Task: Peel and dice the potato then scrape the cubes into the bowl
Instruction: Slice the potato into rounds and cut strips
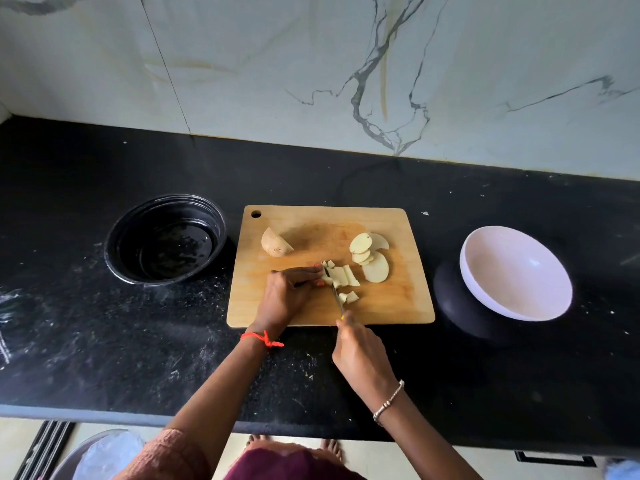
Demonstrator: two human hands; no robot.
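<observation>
You are dicing on the cutting board (pixel 311 306); your left hand (pixel 287 292) is pressing fingertips down on the potato strips (pixel 341 275), pinning them for the blade; your right hand (pixel 360 351) is clenching the knife (pixel 336 294); one half potato (pixel 275 242) is waiting far left, several slices (pixel 369 258) right; one white bowl (pixel 516 273) is sitting right, one black bowl (pixel 166 239) left.

Lighting soft, even, moderately bright. Glare patches on the black countertop (pixel 104 341) toward its left edge. White bowl (pixel 516 271) casts a dark shadow leftward. Wide-angle bowing at frame edges; detail slightly soft throughout.
</observation>
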